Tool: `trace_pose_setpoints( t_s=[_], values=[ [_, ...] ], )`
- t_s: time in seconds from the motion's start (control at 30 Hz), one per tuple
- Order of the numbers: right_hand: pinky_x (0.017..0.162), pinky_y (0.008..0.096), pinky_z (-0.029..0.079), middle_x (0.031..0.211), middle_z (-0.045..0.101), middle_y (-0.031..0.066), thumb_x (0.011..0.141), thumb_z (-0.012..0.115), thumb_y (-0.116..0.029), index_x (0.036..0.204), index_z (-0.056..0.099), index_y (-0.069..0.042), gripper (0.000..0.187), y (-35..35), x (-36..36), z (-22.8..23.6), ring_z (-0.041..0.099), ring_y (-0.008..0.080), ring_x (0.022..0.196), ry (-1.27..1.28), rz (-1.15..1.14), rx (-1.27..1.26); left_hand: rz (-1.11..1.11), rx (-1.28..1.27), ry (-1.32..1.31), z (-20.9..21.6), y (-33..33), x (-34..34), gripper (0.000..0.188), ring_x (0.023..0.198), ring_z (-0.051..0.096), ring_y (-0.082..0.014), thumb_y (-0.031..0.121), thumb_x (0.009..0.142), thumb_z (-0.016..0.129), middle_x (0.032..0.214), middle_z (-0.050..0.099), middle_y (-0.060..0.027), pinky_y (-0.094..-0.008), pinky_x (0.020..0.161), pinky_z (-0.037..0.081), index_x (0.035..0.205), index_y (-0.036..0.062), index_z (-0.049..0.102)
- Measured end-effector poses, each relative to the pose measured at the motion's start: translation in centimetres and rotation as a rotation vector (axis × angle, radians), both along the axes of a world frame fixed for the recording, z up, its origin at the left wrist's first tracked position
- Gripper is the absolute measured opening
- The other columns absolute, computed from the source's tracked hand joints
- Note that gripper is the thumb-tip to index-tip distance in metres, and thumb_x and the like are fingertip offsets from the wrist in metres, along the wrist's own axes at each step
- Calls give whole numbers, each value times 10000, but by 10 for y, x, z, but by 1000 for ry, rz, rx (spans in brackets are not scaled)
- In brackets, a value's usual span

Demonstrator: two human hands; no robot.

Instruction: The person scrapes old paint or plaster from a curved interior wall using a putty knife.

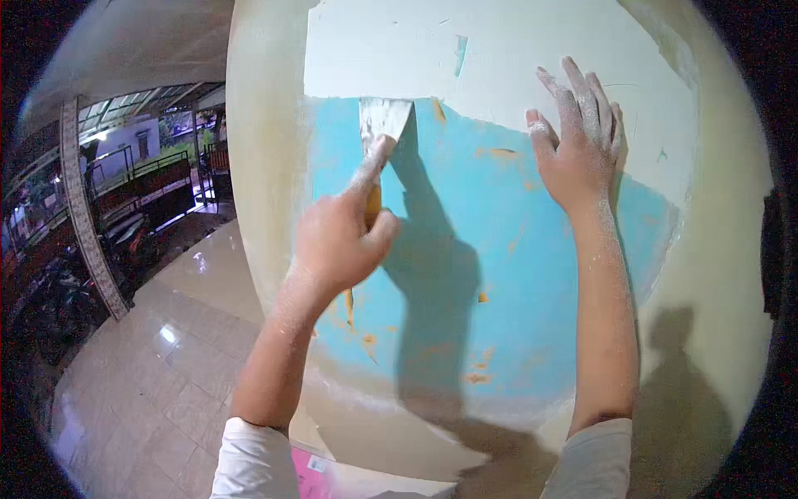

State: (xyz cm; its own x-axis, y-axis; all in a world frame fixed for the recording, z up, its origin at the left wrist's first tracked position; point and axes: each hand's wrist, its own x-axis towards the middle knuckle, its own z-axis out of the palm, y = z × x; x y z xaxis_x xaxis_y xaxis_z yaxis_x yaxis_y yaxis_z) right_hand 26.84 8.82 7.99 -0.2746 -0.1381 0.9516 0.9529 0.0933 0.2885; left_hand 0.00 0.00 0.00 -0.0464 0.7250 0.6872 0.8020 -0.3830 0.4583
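My left hand [345, 237] is closed round the yellow handle of a putty knife [386, 119], its index finger stretched along the tool toward the blade. White-smeared and wide, the blade lies against the wall, its top edge at the border between a smooth white putty layer [391, 50] above and a bare turquoise patch [515, 274] below. Against the wall on the right, across that same border, my right hand [579, 158] rests with fingers spread and nothing in it. White dust covers both hands and parts of the forearms.
Cream wall [270, 108] frames the patch, which has several orange-brown scuffs. Low down lies a pink item [312, 474] with a white label. To the left are a shiny tiled floor [158, 391], a post [91, 216], dark motorbikes [58, 303] and a railing.
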Motion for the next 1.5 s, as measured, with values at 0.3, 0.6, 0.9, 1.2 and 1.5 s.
trace_pose_setpoints(
  t_s=[0.3,0.6,0.9,1.2,1.5],
  values=[
    [1208,543,189,1579,350,-29,972,560,-354,1446,465,-321,485,-5,-3,-8,291,260,1468,67,-5,-30,78,61,70,3,-4,2,765,609,535,-227,123,822,526,668,549,-152,-376,664,472,1556,246,352],
    [1182,606,176,1579,336,22,929,594,-352,1445,457,-287,538,-6,0,-4,280,292,1460,15,46,-12,-2,160,20,2,-3,2,745,580,438,-166,114,831,524,640,403,-79,-314,625,437,1552,214,367],
    [1168,615,210,1589,324,8,936,587,-402,1440,461,-306,529,-9,2,-6,281,280,1465,4,14,-10,19,165,53,4,-3,2,763,729,652,-404,234,825,540,734,647,-226,-506,748,506,1556,196,329],
    [1193,570,196,1585,330,-3,926,589,-330,1455,455,-302,546,-21,6,-8,270,260,1473,26,-5,-70,-46,168,-64,8,-7,-2,715,764,650,-417,217,854,545,801,654,-236,-501,762,497,1543,275,359],
    [1162,575,243,1572,365,12,919,597,-347,1439,478,-278,539,-22,4,-24,329,279,1446,23,-34,-71,-53,293,-197,-25,11,-41,606,855,515,-111,54,941,479,1431,555,-90,-252,856,461,1536,131,392]
  ],
)
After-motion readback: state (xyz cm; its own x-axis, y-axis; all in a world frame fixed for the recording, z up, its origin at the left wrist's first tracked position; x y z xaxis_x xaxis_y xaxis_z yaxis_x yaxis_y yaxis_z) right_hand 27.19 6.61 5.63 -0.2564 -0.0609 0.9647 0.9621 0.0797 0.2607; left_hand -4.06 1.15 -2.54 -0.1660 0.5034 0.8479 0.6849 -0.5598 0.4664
